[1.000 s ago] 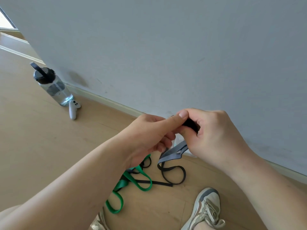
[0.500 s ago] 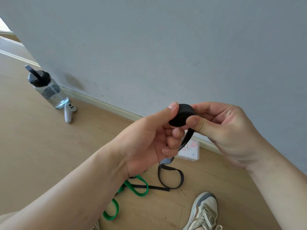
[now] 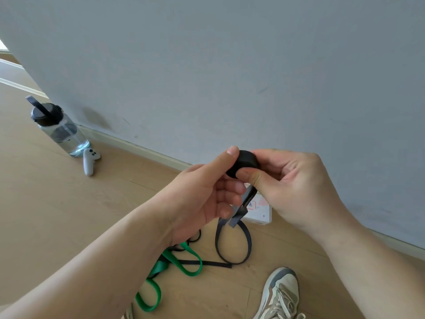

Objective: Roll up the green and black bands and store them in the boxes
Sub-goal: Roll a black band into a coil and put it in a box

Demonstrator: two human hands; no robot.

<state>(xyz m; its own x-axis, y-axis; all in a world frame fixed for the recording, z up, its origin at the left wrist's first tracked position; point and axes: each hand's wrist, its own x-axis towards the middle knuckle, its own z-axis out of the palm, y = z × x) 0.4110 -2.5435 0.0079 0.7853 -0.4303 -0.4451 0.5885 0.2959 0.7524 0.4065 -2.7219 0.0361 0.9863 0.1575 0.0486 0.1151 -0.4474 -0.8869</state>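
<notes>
Both hands meet in mid-air before a plain grey wall. The left hand and right hand pinch a tightly rolled coil of flat black band, whose loose tail drops to the pale wooden floor and loops there. A flat green band lies tangled beside it, near a small white box.

A matt black band, flat woven webbing, is trailing onto pale wood-grain flooring beside glossier green webbing; a clear plastic bottle is catching light by the matt painted wall.
</notes>
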